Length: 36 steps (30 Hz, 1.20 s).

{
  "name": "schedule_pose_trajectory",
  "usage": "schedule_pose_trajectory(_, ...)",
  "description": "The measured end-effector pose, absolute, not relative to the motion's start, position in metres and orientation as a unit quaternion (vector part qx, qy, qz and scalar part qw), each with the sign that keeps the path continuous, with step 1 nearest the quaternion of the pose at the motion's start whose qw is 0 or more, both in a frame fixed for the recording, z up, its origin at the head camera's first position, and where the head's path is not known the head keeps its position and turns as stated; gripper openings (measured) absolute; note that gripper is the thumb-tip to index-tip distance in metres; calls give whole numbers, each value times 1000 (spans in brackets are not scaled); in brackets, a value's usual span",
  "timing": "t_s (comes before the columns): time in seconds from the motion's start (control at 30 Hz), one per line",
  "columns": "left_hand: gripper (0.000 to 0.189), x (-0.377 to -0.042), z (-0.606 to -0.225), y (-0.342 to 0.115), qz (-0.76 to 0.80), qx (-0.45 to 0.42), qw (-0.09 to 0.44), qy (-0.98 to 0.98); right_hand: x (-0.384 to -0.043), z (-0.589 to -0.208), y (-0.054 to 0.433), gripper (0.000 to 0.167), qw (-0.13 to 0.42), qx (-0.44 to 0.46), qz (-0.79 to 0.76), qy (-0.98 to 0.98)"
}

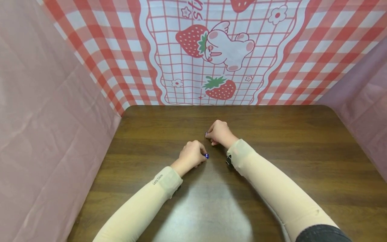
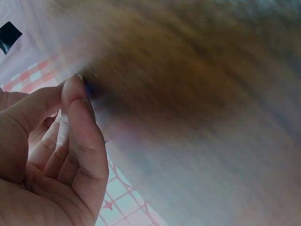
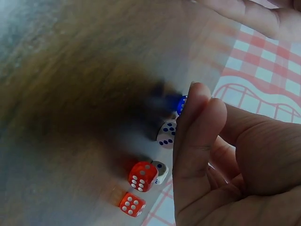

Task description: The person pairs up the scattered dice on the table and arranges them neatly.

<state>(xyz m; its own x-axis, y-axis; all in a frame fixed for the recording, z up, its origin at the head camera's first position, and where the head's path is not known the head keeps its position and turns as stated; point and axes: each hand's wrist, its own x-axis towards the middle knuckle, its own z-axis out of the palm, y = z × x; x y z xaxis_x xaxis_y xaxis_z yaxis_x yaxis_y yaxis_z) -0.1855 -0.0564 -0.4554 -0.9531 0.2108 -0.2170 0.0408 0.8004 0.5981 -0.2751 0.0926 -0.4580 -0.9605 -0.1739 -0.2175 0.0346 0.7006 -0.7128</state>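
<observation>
Pinched in the left hand (image 1: 191,154), a blue die (image 1: 207,156) is held nearer the body than another blue die (image 3: 181,105), pinched in the right hand (image 1: 221,133); near the latter, red dice (image 3: 142,177) and white dice (image 3: 165,135) are seen; the wooden table (image 1: 278,131) is backed by checked cloth (image 1: 105,50).

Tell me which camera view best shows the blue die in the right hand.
The right wrist view: it shows the blue die close up, with white pips visible, though the fingers of the right hand cover part. The head view shows only a tiny speck; the left wrist view doesn't discernibly show it.
</observation>
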Motion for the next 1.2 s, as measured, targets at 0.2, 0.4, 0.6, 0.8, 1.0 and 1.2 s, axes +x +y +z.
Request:
schedule_pose_trajectory(0.2,8,-186,-455,-56,308,70,137,939,-271,-459,98,11,147,-52,-382,911)
schedule_pose_trajectory(0.4,8,-186,-455,-57,312,74,137,937,-262,-457,103,9,154,-73,-374,912)
schedule_pose_trajectory(0.6,8,-186,-455,-57,316,72,143,935,-253,-455,107,11,166,-92,-362,913)
schedule_pose_trajectory(0.8,8,-187,-456,-57,315,76,139,936,-245,-457,113,9,166,-118,-356,912)
schedule_pose_trajectory(1.0,8,-186,-455,-57,308,79,131,939,-235,-458,121,10,174,-130,-359,908)
schedule_pose_trajectory(1.2,8,-185,-454,-57,304,74,132,941,-223,-458,126,9,191,-124,-369,901)
